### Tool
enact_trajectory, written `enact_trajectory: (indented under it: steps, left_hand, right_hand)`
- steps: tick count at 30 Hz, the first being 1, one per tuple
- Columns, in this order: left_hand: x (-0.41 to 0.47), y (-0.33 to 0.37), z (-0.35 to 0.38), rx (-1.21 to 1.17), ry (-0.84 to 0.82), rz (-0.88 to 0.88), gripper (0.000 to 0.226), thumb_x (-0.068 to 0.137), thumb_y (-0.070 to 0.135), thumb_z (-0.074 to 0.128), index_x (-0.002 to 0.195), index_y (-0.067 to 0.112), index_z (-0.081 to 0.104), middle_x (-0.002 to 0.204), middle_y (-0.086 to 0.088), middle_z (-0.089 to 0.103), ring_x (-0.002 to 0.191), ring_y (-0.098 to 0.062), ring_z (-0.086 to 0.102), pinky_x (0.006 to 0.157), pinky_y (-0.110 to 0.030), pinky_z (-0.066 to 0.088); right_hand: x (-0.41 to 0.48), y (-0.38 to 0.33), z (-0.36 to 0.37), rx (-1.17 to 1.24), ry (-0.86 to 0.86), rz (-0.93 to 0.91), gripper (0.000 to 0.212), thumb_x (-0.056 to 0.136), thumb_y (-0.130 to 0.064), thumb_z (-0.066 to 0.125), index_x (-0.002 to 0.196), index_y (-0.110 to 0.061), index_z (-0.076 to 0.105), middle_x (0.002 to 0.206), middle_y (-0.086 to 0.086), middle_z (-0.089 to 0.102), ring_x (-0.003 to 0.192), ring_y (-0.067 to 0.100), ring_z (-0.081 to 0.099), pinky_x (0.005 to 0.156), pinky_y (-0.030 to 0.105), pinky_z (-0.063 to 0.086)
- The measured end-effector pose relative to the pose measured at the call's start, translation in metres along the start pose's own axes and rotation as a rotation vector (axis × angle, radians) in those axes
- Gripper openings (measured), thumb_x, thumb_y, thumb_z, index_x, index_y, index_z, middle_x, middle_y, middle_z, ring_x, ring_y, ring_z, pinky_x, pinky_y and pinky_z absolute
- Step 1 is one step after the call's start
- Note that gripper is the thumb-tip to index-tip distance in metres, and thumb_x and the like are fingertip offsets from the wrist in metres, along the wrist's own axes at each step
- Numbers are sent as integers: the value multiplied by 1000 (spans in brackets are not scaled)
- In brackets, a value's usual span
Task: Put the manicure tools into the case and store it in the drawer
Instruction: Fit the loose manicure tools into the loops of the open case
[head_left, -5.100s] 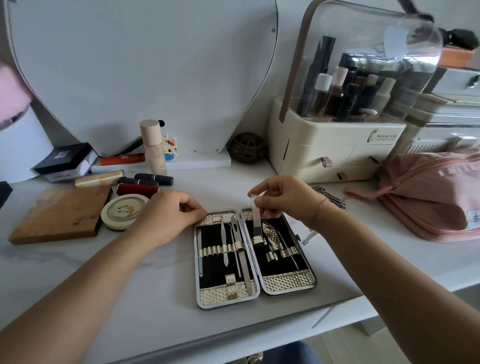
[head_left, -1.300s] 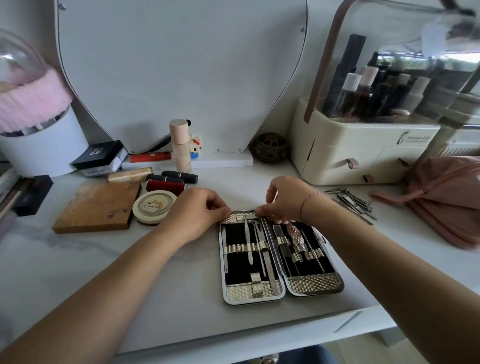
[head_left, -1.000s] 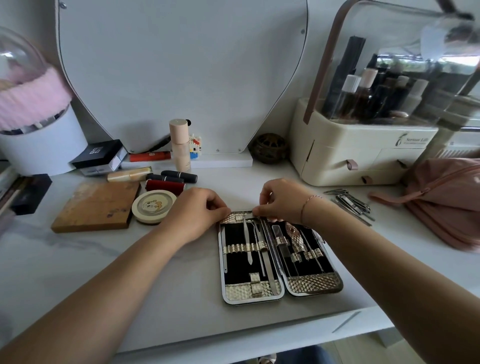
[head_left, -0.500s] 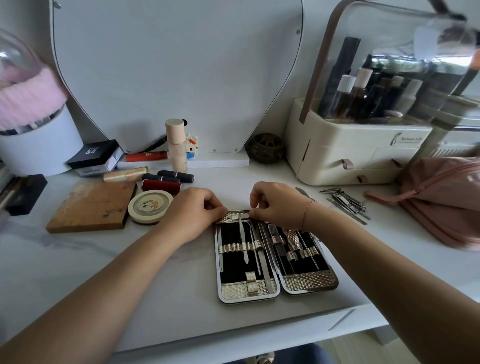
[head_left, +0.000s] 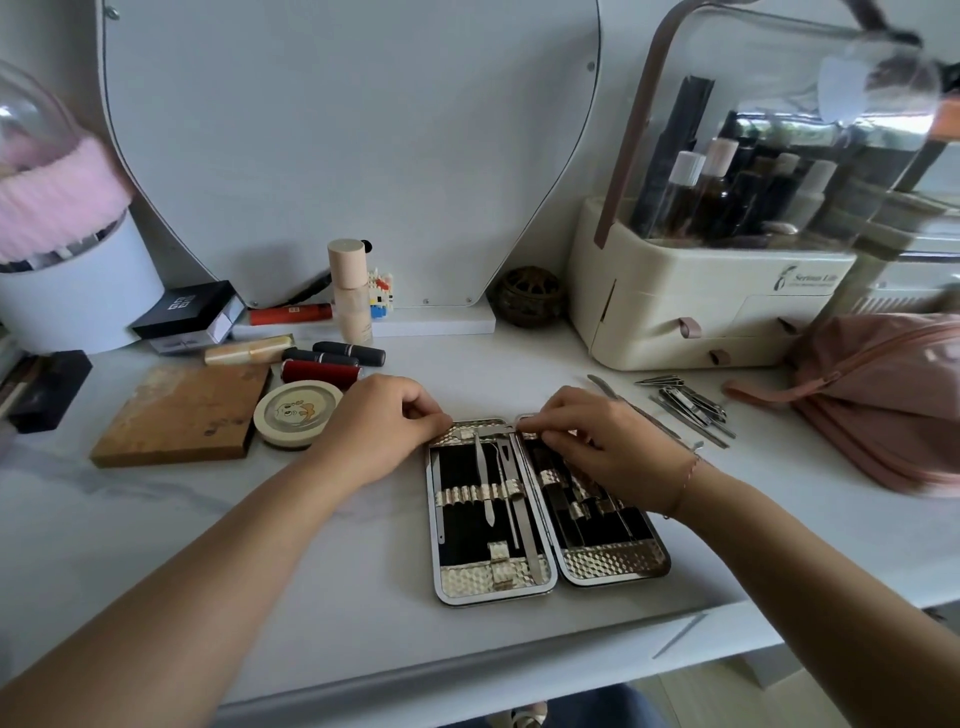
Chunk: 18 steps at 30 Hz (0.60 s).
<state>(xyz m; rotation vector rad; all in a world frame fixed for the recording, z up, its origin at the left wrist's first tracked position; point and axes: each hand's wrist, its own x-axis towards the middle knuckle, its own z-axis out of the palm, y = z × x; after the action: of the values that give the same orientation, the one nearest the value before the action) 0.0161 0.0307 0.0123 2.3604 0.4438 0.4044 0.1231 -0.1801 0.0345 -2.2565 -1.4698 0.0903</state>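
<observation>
Centrally, an open black-lined silver manicure case (head_left: 491, 578) lay flat on the white table (head_left: 311, 597). Seemingly steadying it, the left hand (head_left: 382, 423) pinched its far left corner; the right hand (head_left: 608, 441) pinched a slim dark file (head_left: 561, 506) into its right half. Farther right lay loose steel tools (head_left: 685, 408).

My left hand (head_left: 379, 426) pinches the far-left corner of the case (head_left: 613, 564); my right hand (head_left: 597, 441) curls its fingertips onto the far edge, grip unclear.

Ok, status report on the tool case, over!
Left grip pinches open case at top edge. Right grip curled over its right half, hold unclear. Loose tools lie to the right, unpacked.
</observation>
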Motion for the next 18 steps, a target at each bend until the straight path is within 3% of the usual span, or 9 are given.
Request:
enact_trajectory:
  steps: [5, 12, 18]
  left_hand:
    - [0, -1, 0, 1, -4, -15, 8, 77, 32, 73, 77, 24, 72, 76, 10, 70, 75, -5, 63, 69, -25, 49]
    - [0, 0, 1, -1, -1, -9, 7, 78, 30, 72, 78, 23, 73, 77, 12, 70, 74, -2, 61, 65, -19, 46]
    - [1, 0, 2, -1, 8, -16, 7, 78, 30, 73, 78, 23, 73, 76, 12, 69, 74, -2, 61, 61, -16, 42]
  right_hand:
    - [-2, 6, 3, 21, -21, -15, 30, 93, -18, 52, 121, -21, 63, 105, -3, 57, 86, -5, 51, 78, 1, 33]
    - [1, 6, 4, 11, -32, -25, 41, 90, -38, 41, 120, -22, 63, 104, -5, 56, 89, 2, 52, 77, 1, 33]
    - [2, 5, 4, 3, -64, -27, 44, 90, -41, 37, 122, -23, 61, 105, -5, 54, 92, 4, 53, 78, 1, 33]
